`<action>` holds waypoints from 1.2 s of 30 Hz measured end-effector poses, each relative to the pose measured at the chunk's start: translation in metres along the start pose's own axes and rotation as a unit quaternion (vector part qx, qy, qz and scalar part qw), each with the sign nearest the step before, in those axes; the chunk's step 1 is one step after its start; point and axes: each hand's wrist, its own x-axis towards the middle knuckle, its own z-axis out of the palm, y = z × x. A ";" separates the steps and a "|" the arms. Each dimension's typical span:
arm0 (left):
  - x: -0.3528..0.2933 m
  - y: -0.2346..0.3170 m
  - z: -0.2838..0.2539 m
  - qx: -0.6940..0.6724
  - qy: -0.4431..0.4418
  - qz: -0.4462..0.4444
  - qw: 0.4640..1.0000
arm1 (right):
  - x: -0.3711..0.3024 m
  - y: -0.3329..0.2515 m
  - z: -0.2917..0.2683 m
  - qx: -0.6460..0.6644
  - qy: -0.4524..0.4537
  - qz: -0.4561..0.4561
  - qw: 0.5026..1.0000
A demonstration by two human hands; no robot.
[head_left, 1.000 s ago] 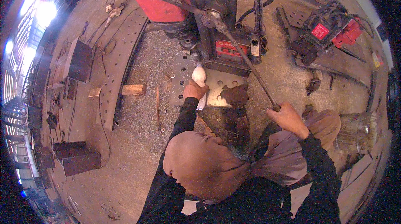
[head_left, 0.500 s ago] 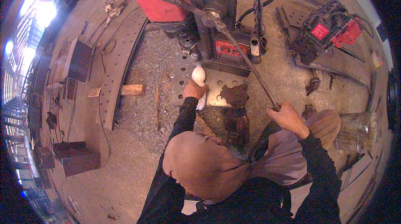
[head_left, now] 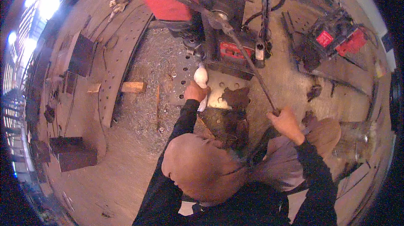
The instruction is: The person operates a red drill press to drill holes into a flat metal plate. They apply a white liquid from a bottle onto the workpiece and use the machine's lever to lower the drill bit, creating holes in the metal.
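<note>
A red and black drill press (head_left: 168, 2) stands at the top centre over a steel plate (head_left: 178, 64) with round holes. My left hand (head_left: 196, 91) is wrapped round a white squeeze bottle (head_left: 200, 75), its top close to the drill's lower end. Whether the bottle touches the drill I cannot tell. To the right, my right hand (head_left: 288, 125) grips the end of a long metal feed lever (head_left: 255, 68) that slants down from the drill's hub. A dark, ragged rag-like piece (head_left: 236, 97) lies on the plate's right part.
Metal shavings (head_left: 147, 66) cover the floor left of the plate. Farther left lie a long perforated steel beam (head_left: 122, 61), a wood block (head_left: 134, 87) and dark steel boxes (head_left: 75, 158). At the right sits another red and black machine (head_left: 325, 38). My knees (head_left: 202, 169) are close below.
The whole view has turned and shifted slightly. Both hands keep their grips, on the bottle and on the lever; no clear movement of either shows beyond the view's shift.
</note>
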 end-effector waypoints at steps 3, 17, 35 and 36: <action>-0.006 0.002 -0.005 -0.007 0.026 -0.005 1.000 | 0.016 0.001 0.023 0.013 -0.009 0.036 0.999; -0.006 -0.003 0.005 -0.062 0.005 -0.030 0.998 | 0.067 -0.009 0.146 0.105 0.019 0.020 0.994; 0.000 -0.004 -0.007 -0.038 -0.007 -0.040 0.998 | 0.041 -0.012 0.104 0.041 0.037 0.115 0.992; 0.002 -0.004 -0.005 -0.041 -0.013 -0.033 0.999 | 0.039 -0.003 0.100 0.039 0.057 0.102 0.992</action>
